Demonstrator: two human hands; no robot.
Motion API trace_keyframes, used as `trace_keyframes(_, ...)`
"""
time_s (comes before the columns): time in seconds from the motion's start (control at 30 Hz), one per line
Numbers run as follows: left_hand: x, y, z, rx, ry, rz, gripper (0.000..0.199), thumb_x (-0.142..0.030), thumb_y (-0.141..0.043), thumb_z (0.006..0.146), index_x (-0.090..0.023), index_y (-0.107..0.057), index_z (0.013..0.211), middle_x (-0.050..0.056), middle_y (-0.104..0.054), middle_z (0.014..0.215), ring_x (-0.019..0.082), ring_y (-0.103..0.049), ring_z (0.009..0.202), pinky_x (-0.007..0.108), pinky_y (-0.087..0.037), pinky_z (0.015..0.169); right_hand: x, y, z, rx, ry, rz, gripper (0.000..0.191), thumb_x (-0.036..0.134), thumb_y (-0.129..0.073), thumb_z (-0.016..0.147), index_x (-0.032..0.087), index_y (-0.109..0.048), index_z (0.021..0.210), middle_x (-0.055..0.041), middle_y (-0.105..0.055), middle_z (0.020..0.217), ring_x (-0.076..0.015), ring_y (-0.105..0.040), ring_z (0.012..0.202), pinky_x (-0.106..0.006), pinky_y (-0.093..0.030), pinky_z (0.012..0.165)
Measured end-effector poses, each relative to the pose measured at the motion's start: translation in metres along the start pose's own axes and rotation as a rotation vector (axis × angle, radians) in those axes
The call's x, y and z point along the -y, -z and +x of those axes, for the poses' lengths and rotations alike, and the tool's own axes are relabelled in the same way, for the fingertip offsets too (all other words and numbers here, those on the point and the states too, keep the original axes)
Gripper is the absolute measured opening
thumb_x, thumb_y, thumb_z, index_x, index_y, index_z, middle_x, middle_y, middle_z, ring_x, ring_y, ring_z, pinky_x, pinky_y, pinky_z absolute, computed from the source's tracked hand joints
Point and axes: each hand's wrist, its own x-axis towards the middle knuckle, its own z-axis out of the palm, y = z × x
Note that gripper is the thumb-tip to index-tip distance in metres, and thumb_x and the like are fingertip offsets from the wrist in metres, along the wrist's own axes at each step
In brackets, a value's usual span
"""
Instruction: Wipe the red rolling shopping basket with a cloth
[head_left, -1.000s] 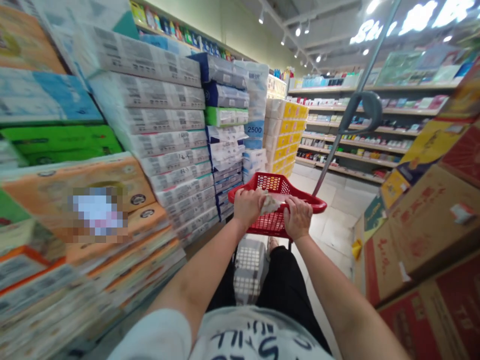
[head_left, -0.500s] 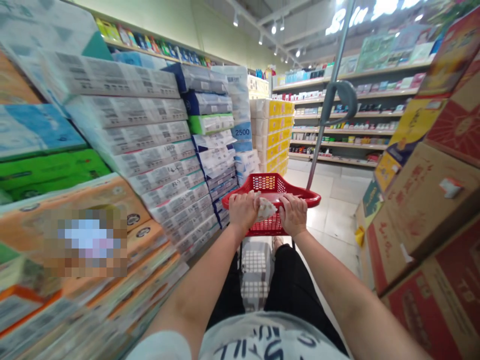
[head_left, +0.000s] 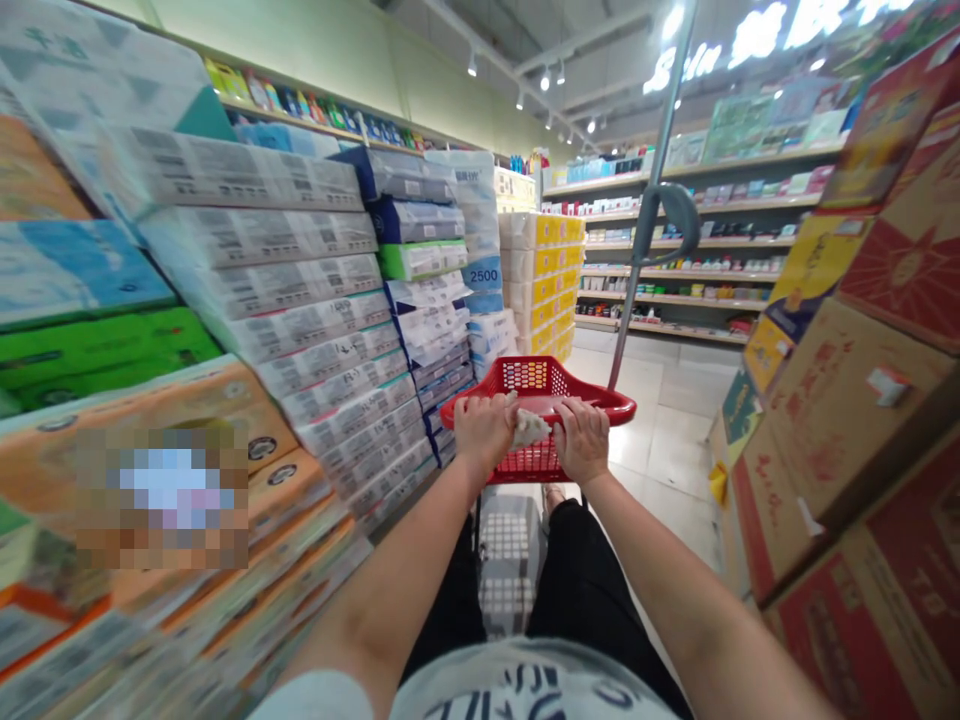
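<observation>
A red plastic shopping cart point(head_left: 530, 376) stands right in front of me, its basket pierced with small holes. My left hand point(head_left: 484, 435) is closed over the left part of its handle, with a crumpled white tissue point(head_left: 531, 428) poking out beside the thumb. Further right along the same bar, my right hand point(head_left: 581, 438) has its fingers curled over the top, close to the tissue. A grey metal pole point(head_left: 630, 320) with a dark hook-like grip point(head_left: 679, 225) rises at the cart's right side. What lies inside the basket cannot be made out.
Stacked packs of tissue paper point(head_left: 300, 275) line the left side, with yellow-and-white packs point(head_left: 540, 280) beyond. Cardboard cartons point(head_left: 847, 390) are piled along the right. Between them runs a tiled floor point(head_left: 667, 400) toward shelves point(head_left: 697, 265) of small goods at the back.
The view has tilted up a little, and the stacks and cart sit slightly lower in it. The far shelves have shifted slightly left. Both hands keep their hold on the handle.
</observation>
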Motion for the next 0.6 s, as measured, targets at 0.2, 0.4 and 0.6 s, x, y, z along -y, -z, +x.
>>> trace_keyframes(0.2,0.001,0.000,0.002,0.034,-0.057,-0.005,0.049,-0.050,-0.025,0.097,-0.018,-0.059,0.113,0.011,-0.067,0.096,0.026,-0.058,0.093,0.043,-0.033,0.090,-0.001,0.001,-0.001,-0.010,0.018,-0.002,0.031,0.026,-0.047,0.093,0.018,-0.054,0.123,-0.0088,-0.058,0.127,-0.0244,-0.044,0.123,-0.042,-0.026,0.106)
trace_keyframes(0.4,-0.001,-0.001,-0.002,0.006,-0.043,-0.003,0.048,-0.048,-0.025,0.097,-0.019,-0.057,0.119,0.011,-0.066,0.098,0.026,-0.057,0.095,0.044,-0.032,0.091,-0.002,0.002,-0.002,-0.012,0.006,0.001,0.032,0.026,-0.048,0.093,0.019,-0.053,0.123,-0.0087,-0.057,0.127,-0.0235,-0.044,0.123,-0.042,-0.026,0.106)
trace_keyframes(0.6,-0.002,0.000,-0.004,0.040,-0.030,-0.002,0.052,-0.051,-0.023,0.097,-0.017,-0.057,0.117,0.012,-0.065,0.098,0.026,-0.056,0.094,0.043,-0.034,0.087,-0.003,0.001,-0.003,0.001,0.015,0.003,0.033,0.026,-0.048,0.093,0.020,-0.053,0.125,-0.0088,-0.057,0.127,-0.0239,-0.043,0.124,-0.042,-0.026,0.106)
